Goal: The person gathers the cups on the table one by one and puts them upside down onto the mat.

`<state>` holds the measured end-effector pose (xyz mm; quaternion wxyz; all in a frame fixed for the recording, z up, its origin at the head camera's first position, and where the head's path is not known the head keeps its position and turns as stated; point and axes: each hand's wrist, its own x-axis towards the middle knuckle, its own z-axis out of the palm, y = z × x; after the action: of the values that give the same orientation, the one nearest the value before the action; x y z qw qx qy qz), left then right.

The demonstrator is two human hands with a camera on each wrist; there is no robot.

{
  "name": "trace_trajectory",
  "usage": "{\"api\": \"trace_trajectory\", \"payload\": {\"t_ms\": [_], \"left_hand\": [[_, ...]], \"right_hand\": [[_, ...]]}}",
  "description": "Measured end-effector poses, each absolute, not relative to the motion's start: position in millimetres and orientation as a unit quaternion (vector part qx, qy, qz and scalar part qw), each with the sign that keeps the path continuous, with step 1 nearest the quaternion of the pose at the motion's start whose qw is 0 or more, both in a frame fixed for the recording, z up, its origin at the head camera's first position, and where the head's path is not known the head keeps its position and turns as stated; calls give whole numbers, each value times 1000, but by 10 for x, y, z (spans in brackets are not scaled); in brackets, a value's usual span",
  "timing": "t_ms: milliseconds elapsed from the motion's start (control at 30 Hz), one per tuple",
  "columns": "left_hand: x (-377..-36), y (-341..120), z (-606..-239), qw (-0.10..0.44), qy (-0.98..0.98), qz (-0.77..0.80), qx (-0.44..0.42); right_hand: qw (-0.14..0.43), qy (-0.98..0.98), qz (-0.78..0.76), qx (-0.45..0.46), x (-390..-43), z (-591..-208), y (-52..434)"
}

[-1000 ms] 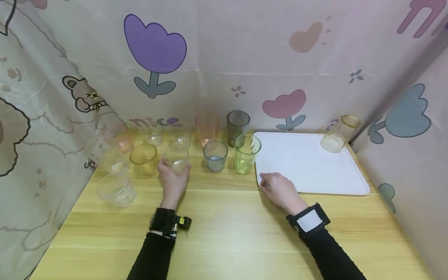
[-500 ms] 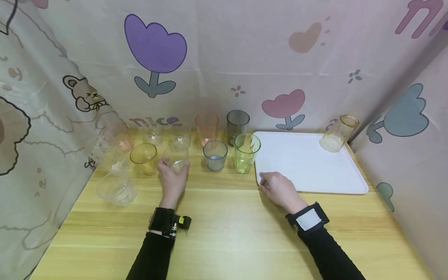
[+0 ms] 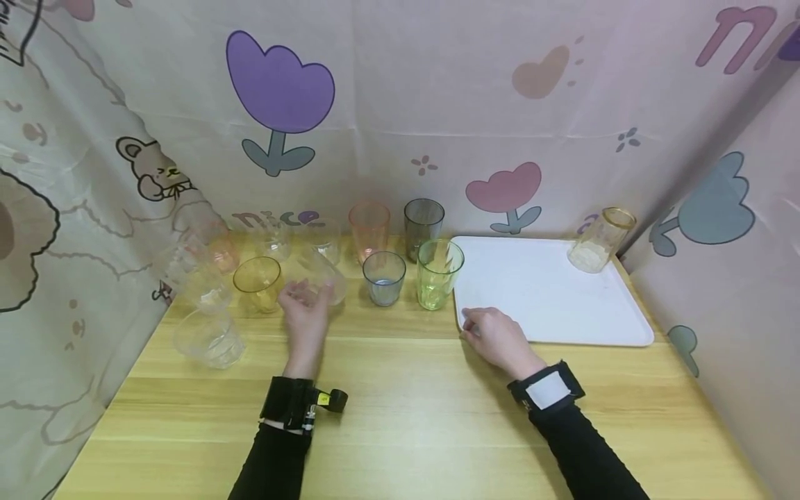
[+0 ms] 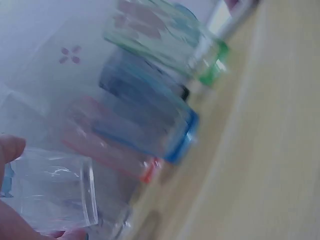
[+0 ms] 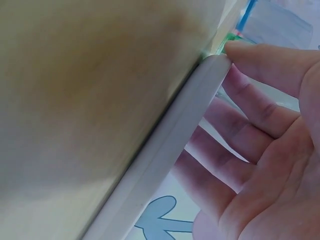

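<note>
My left hand [image 3: 304,318] grips a clear glass [image 3: 330,278], tilted with its base toward the right. In the left wrist view the thumb and fingers lie along the sides of the clear glass [image 4: 52,190]. My right hand [image 3: 498,340] holds the near left corner of a white tray [image 3: 531,305]. In the right wrist view the thumb presses at the end of the tray rim [image 5: 160,145], the other fingers on its inner side. A yellowish glass [image 3: 600,242] stands upside down at the tray's far right.
Left of the tray stand green [image 3: 439,274], blue-grey [image 3: 384,279], dark grey [image 3: 423,229] and pink [image 3: 369,232] glasses. A yellow glass [image 3: 257,285] is just left of my left hand. Several clear glasses, one a near clear glass [image 3: 215,340], stand at the left. A printed curtain [image 3: 387,97] backs the table.
The clear glass in my left hand has gone from upright to tilted, its base swinging right, as the left hand turned. The right hand stays at the tray corner.
</note>
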<state>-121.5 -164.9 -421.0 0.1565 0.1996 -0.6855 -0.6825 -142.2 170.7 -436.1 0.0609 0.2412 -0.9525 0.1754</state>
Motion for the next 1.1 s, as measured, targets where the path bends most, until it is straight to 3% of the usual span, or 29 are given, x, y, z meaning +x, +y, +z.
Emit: {"api": "trace_trajectory", "payload": {"t_ms": [300, 500, 867, 1100], "left_hand": [[-1166, -1522, -3996, 169, -522, -822, 150], [-1106, -1426, -3874, 121, -427, -890, 105], [-1019, -1114, -3854, 53, -361, -931, -31], [-948, -867, -3881, -10, -339, -940, -41]], "right_hand": [[32, -949, 189, 249, -1451, -4319, 1759], [43, -939, 252, 231, -1414, -4281, 1777], [176, -827, 459, 275, -1221, -4102, 1536], [226, -767, 508, 319, -1104, -3997, 1349]]}}
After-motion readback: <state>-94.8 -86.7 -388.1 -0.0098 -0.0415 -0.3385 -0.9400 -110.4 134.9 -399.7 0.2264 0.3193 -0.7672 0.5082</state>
